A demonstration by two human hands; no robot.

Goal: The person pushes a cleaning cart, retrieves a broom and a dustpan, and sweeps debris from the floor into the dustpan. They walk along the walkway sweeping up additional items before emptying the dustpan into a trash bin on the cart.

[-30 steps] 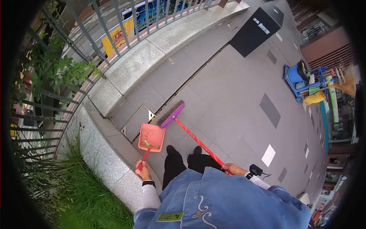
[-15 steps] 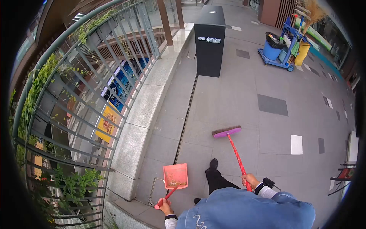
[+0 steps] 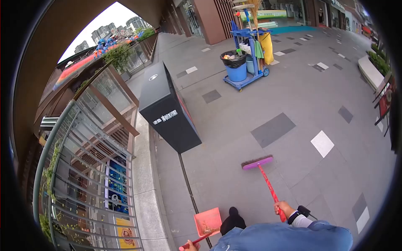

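My right hand (image 3: 283, 208) grips the red handle of a broom (image 3: 266, 183); its purple head with brown bristles rests on the grey paving ahead of me. A pink dustpan (image 3: 207, 221) with some debris in it hangs low at the bottom of the view by its red handle. My left hand (image 3: 191, 248) is barely visible at the bottom edge, closed on that handle's end. One black shoe (image 3: 233, 212) shows between the two tools.
A tall black box (image 3: 168, 110) with white lettering stands ahead on the left beside a metal railing (image 3: 83, 159) and stone curb. A blue cleaning cart (image 3: 247, 58) with a bin, bucket and brooms stands farther off. A drain slot (image 3: 189, 188) runs along the paving.
The view has lifted from the ground to the walkway ahead. The black box and cart now appear closer. Broom and dustpan stay in my hands, now lower in view.
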